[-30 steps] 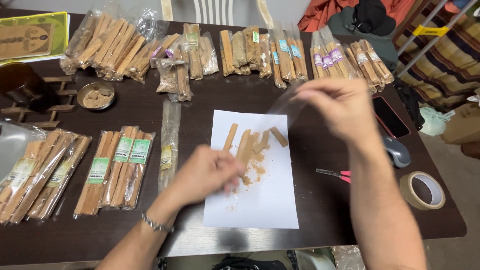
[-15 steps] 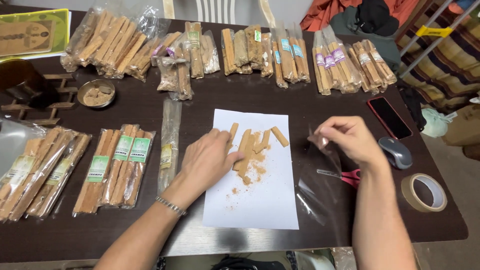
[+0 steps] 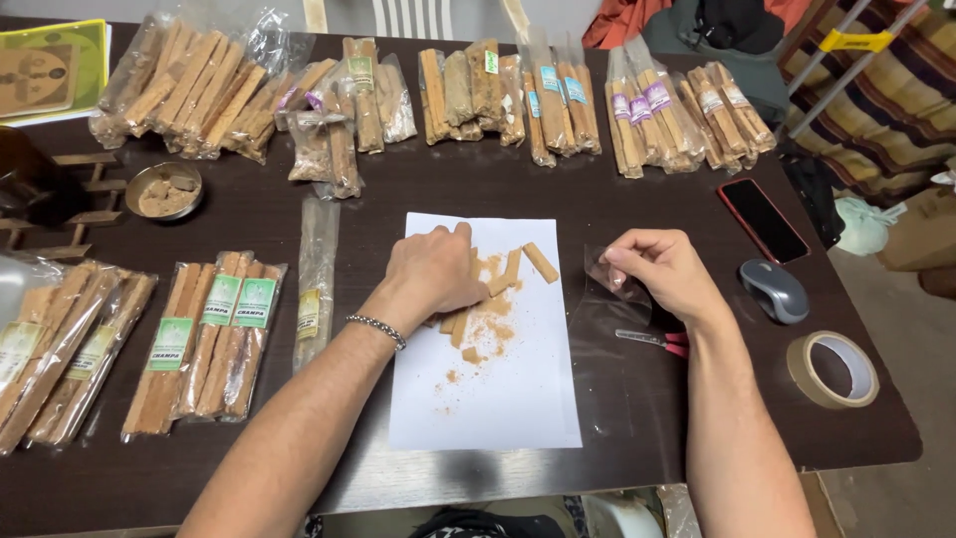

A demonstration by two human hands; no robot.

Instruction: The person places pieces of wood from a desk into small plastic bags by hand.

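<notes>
Left hand (image 3: 433, 271) is curled loosely over the wood sticks (image 3: 503, 274) on the white paper (image 3: 498, 399); the clear bag (image 3: 612, 289) is pinched by the right hand (image 3: 662, 269). Crumbs could be scattered onto the table (image 3: 637, 199) if sticks are grabbed roughly.

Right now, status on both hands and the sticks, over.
Left hand down on the loose wooden sticks on the white paper. Right hand pinching a clear plastic bag beside the sheet. Scissors under that bag, wood crumbs scattered on the paper.
</notes>
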